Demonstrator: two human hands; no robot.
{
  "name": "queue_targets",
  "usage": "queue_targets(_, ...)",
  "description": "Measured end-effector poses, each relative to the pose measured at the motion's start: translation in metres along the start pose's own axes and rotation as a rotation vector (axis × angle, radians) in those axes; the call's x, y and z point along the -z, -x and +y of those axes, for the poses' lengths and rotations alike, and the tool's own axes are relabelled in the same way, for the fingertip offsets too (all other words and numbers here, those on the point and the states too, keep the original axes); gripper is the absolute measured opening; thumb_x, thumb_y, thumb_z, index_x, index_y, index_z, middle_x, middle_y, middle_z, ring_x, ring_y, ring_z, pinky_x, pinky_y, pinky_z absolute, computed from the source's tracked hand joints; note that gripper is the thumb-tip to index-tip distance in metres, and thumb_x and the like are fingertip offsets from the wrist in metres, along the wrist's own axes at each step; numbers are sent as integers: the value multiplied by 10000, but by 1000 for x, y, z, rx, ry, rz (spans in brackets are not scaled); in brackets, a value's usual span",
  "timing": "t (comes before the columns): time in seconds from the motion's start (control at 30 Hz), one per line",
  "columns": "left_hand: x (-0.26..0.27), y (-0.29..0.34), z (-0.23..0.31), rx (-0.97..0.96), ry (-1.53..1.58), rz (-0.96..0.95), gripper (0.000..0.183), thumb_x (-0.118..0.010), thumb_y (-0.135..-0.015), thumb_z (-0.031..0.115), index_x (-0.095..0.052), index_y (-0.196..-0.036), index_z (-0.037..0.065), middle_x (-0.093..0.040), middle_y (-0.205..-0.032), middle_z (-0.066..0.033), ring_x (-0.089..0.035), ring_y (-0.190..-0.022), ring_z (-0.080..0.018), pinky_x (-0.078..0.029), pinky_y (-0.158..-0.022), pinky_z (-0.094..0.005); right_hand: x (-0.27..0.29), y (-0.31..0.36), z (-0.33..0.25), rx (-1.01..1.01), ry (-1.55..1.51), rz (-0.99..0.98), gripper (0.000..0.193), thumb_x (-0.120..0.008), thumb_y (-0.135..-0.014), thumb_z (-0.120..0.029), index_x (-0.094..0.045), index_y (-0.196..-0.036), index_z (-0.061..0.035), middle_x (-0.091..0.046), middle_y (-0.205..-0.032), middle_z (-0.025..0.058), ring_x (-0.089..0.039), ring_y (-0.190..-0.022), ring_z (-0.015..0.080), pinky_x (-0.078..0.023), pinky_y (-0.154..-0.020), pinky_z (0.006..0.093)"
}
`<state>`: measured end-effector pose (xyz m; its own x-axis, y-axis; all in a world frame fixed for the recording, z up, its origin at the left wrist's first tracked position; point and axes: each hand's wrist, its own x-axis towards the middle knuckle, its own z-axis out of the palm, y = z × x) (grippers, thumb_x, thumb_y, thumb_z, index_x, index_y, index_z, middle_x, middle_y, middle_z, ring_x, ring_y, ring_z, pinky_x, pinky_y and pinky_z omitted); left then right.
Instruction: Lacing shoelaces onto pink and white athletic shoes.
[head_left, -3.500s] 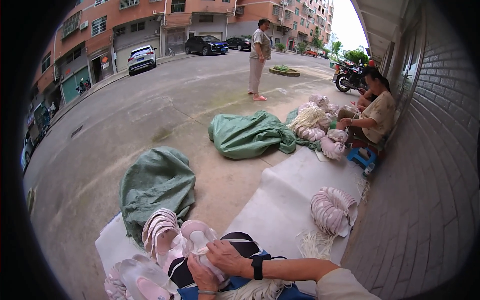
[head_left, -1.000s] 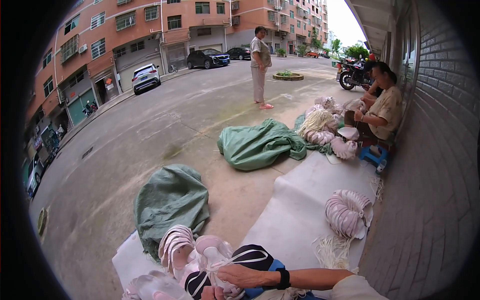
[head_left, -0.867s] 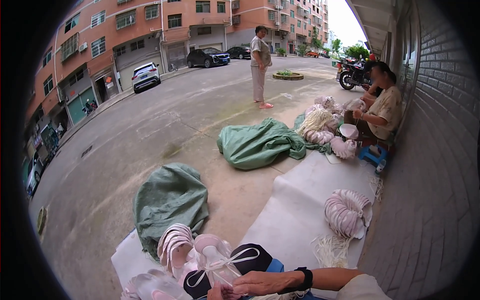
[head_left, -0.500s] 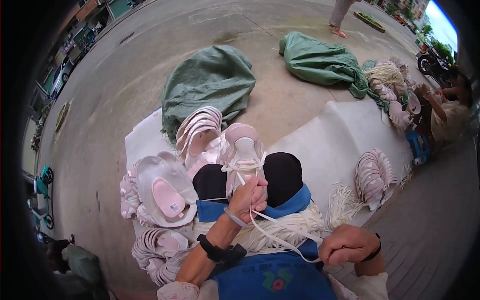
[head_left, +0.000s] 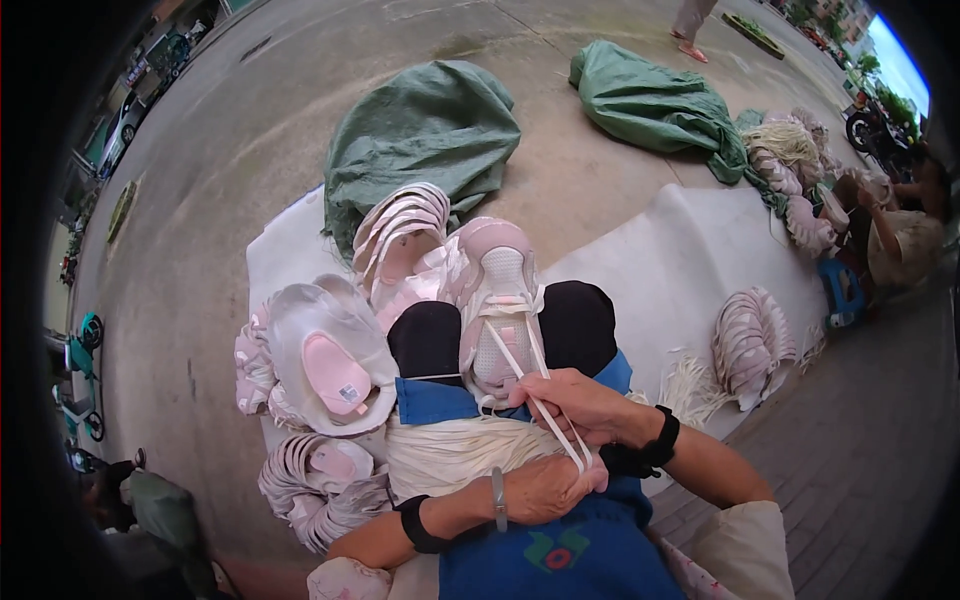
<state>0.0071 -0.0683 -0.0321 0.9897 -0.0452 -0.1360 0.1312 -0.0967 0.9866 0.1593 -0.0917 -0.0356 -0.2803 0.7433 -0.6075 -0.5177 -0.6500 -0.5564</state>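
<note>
Held between my black-clad knees is a pink and white sneaker upper (head_left: 497,262), its toe pointing away from me. Two strands of a white shoelace (head_left: 549,415) run from its eyelets back toward my lap. My left hand (head_left: 548,488), low over the blue apron (head_left: 560,550), is closed around the lace near its far part. Just above it, my right hand (head_left: 580,402) reaches in with fingers pinched on the same strands by the shoe's heel end. A bundle of white laces (head_left: 450,450) lies across my lap under the hands.
Left of my legs are stacked pink shoe uppers (head_left: 400,240) and a white bag with a pink insole (head_left: 335,372). More uppers (head_left: 752,345) and loose laces sit right on a white sheet (head_left: 650,250). Green sacks (head_left: 420,130) lie ahead; another person (head_left: 900,220) sits far right.
My left hand has drawn back from the shoe toward my lap, pulling the lace strands. My right hand has moved left and forward, to the lace beside the shoe.
</note>
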Motion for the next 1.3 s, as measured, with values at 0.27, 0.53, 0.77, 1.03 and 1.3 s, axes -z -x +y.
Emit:
queue_targets(0.27, 52, 15, 11, 171, 239, -117, 395, -438, -1010, 298, -556, -1192, -32, -646, -1092, -99, -599, -1021, -175, -452, -927, -303, 17, 16, -7, 68, 131, 26, 283, -513, -965, -342, -586, -865, -87, -406, -621, -57, -326, -487, 27, -257, -391, 203)
queue_targets(0.53, 105, 1, -17, 263, 247, 819, 324, -486, -991, 297, -539, -971, -22, -643, -773, -110, -626, -638, -142, -524, -599, -284, -14, 14, -2, 314, 741, -223, 402, -393, -1005, -327, -564, -828, -9, -521, -663, 143, -524, -609, 271, -430, -619, 372)
queue_targets(0.77, 114, -19, -37, 189, -372, 1033, 125, -590, -919, 125, -528, -950, 21, -458, -514, -64, -411, -463, -93, -347, -455, -288, -48, 1, 16, 453, 1046, -334, 405, -352, -1026, -307, -500, -837, 19, -530, -708, 227, -534, -702, 423, -424, -663, 464)
queue_targets(1.03, 110, -19, -48, 110, -502, 987, 74, -588, -896, 66, -531, -921, 26, -467, -569, -62, -436, -510, -91, -384, -493, -260, -58, 40, -1, 222, 871, -745, 362, -348, -1026, -300, -464, -828, -20, -526, -635, 140, -585, -685, 351, -451, -677, 417)
queue_targets(1.3, 122, -11, -45, 224, -248, 1028, 195, -623, -885, 157, -513, -858, -2, -510, -569, -28, -449, -545, -76, -393, -525, -255, -69, 23, 2, 303, 996, -750, 345, -436, -1005, -304, -441, -845, 1, -563, -618, 132, -551, -604, 357, -435, -603, 409)
